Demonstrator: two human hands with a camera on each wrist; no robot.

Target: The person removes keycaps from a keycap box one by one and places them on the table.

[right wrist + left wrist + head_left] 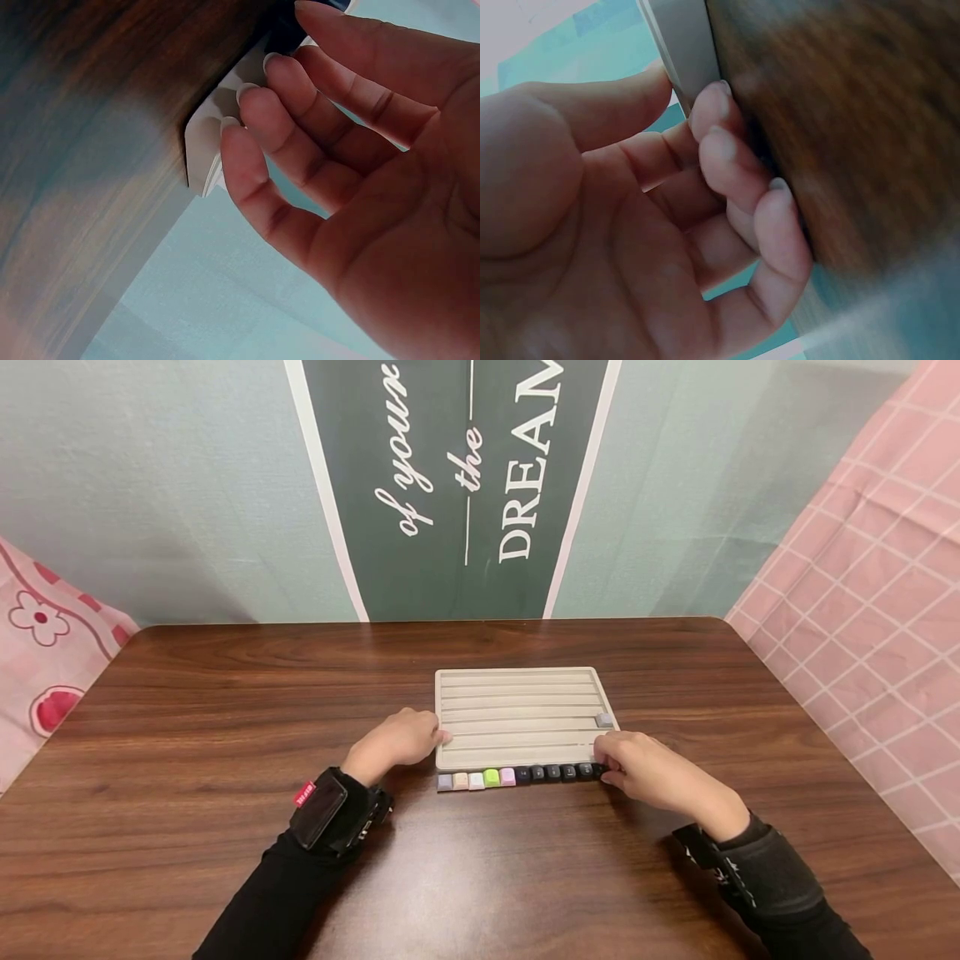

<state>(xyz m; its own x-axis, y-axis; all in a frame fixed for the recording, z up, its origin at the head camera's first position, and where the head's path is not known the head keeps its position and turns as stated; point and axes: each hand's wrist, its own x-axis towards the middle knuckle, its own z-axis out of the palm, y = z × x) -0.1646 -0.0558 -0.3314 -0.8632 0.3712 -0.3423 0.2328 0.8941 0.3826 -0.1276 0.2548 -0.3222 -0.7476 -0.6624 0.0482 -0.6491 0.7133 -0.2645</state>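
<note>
A cream keycap tray (517, 733) with ridged rows lies on the table. My left hand (399, 737) holds its left edge; in the left wrist view the thumb lies at the tray's rim (686, 49), with curled fingers against the side. Along the tray's front edge runs a row of keycaps: grey, beige, white, green (491, 777), pink, then several black ones (553, 772). At the right end of that row my right hand (637, 764) pinches a dark keycap (286, 30) between thumb and forefinger, its other fingers beside the tray's corner. One grey keycap (603, 720) sits inside the tray.
The brown wooden table (225, 710) extends around the tray on all sides. Behind it hangs a teal cloth (660, 485) with lettering. Pink cloths hang at the right (877, 610) and left (45, 652).
</note>
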